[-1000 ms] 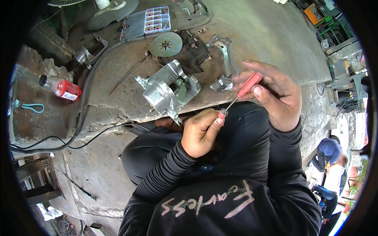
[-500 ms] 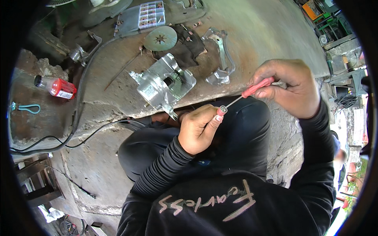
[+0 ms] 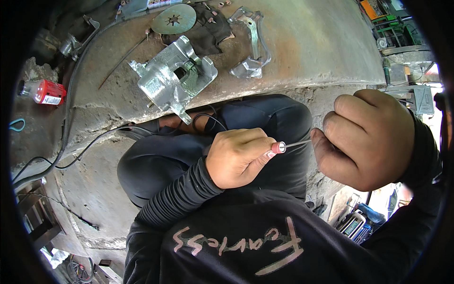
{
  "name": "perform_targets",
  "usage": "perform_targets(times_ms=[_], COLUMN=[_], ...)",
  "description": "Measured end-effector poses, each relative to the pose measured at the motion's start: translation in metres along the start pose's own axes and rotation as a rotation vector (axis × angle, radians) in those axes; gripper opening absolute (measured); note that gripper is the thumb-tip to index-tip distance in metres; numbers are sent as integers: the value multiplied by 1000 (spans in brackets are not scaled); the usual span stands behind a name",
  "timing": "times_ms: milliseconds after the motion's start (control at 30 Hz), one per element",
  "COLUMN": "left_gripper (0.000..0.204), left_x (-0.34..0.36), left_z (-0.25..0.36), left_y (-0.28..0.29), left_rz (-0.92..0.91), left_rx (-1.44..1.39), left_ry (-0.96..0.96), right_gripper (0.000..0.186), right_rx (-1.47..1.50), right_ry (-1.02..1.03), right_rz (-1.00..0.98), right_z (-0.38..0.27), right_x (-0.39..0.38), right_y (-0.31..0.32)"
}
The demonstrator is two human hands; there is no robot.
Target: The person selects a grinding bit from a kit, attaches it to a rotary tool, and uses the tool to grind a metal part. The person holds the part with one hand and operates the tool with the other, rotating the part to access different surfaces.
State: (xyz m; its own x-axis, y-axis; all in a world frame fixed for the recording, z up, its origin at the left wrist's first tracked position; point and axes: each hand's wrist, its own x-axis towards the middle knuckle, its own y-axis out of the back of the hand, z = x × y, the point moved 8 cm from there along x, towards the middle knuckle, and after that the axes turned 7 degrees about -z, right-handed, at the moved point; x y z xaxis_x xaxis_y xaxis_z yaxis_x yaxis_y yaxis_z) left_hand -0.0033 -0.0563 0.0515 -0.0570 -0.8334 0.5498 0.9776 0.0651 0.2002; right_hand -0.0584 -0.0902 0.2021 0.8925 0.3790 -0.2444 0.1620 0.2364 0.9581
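Observation:
Over my lap, my left hand (image 3: 239, 158) pinches a small reddish cylinder (image 3: 279, 147) between thumb and fingers, its pale round end facing right. My right hand (image 3: 366, 139) is closed round a screwdriver, whose thin metal shaft (image 3: 299, 143) runs left to the cylinder's end. The fist hides the handle. Whether the tip is inside the cylinder or only touching it, I cannot tell. Beyond my knees, a shiny silver metal casting (image 3: 158, 78), shaped like a brake caliper, lies on the concrete ledge (image 3: 312, 57).
Behind the casting are a round greenish disc (image 3: 163, 23), a dark cloth (image 3: 210, 35) and a silver bracket (image 3: 253, 40). A red-labelled bottle (image 3: 49, 92) lies at the left, beside a ribbed hose (image 3: 69, 104). A thin rod (image 3: 120, 64) rests nearby.
My right hand has moved right and down, turning so its fist covers the red screwdriver handle. My left hand and the cylinder have shifted slightly, and the view has tilted.

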Motion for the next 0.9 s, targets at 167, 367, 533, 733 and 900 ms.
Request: perform_targets(times_ms=[167,367,533,733,900], left_gripper=[11,11,8,6,6], left_x=[-2,-4,-2,-3,-4], left_z=[-3,-6,1,9,7], left_y=[3,5,-4,-15,-9], left_rz=[47,55,13,1,-5], left_rx=[17,2,67,124,93], left_ry=[7,15,-17,-33,-31], right_gripper=[18,20,15,15,23], right_rx=[55,170,398,438,174], right_ry=[-44,-118,-207,-252,-123], right_rz=[-122,-239,-393,-519,-329], right_z=[0,8,24,24,7], right_x=[0,0,2,-6,-1], right_y=[-6,-10,-25,-31,-12])
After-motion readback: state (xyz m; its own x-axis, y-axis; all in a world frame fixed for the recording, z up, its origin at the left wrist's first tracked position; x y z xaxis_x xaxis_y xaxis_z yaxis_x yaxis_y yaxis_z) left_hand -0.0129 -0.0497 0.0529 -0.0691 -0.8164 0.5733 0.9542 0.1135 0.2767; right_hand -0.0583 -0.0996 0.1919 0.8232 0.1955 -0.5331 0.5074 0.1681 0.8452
